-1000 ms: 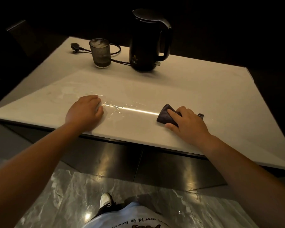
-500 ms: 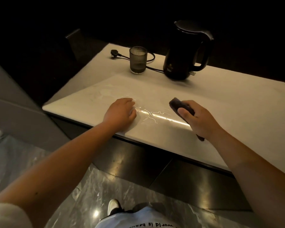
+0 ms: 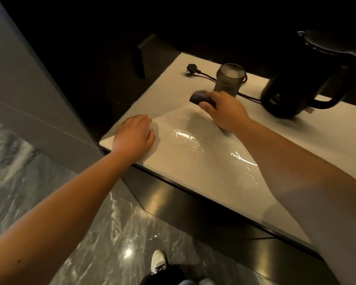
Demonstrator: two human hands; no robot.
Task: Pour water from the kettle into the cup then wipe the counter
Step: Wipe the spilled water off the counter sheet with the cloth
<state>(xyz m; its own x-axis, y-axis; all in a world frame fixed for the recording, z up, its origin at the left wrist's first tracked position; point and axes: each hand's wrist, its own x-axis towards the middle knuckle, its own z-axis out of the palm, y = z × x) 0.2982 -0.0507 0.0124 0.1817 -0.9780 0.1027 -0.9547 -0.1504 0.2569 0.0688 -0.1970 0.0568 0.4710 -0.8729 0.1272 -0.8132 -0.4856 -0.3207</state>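
Both hands outstretched: left hand (image 3: 134, 135) flat, right hand (image 3: 224, 112) gripping cloth (image 3: 199, 97).

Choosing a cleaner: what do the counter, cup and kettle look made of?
Counter: pale polished stone or a lookalike; wet streaks glint.
Cup: smoky ribbed glass, probably; light shows through.
Kettle: black, smooth, likely plastic; dim light leaves this open.

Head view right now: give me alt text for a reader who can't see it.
A right hand presses a dark cloth onto a wet pale counter near a ribbed cup and black kettle. The left hand rests flat near the counter's corner.
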